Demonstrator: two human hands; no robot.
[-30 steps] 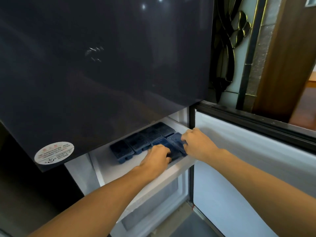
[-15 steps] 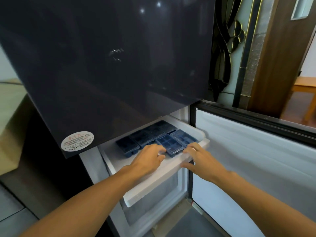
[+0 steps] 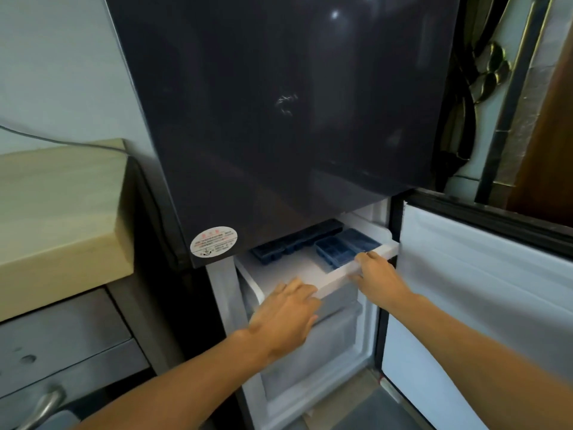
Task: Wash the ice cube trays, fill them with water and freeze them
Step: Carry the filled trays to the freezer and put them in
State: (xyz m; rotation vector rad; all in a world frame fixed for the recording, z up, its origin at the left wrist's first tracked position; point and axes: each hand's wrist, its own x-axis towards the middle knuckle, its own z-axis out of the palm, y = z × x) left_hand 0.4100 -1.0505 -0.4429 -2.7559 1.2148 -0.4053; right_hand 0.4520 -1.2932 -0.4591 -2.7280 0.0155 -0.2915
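Note:
Dark blue ice cube trays lie in a white freezer drawer [image 3: 313,268] pulled out under the black upper fridge door. One blue tray [image 3: 344,248] sits at the right front; a darker row of trays [image 3: 291,240] lies behind it, partly hidden by the door. My left hand [image 3: 285,318] rests flat on the drawer's front edge at the left, fingers straight. My right hand [image 3: 376,277] presses on the same front edge at the right, fingers over its rim.
The open lower freezer door [image 3: 480,299], white inside, stands to the right. A second frosted drawer [image 3: 322,352] sits below. At the left are a pale wooden countertop [image 3: 62,212] and a grey cabinet with a metal handle [image 3: 46,405].
Both hands came off the blue trays and back to the drawer's front edge. The drawer now reaches less far out from under the door. The camera view shifted left.

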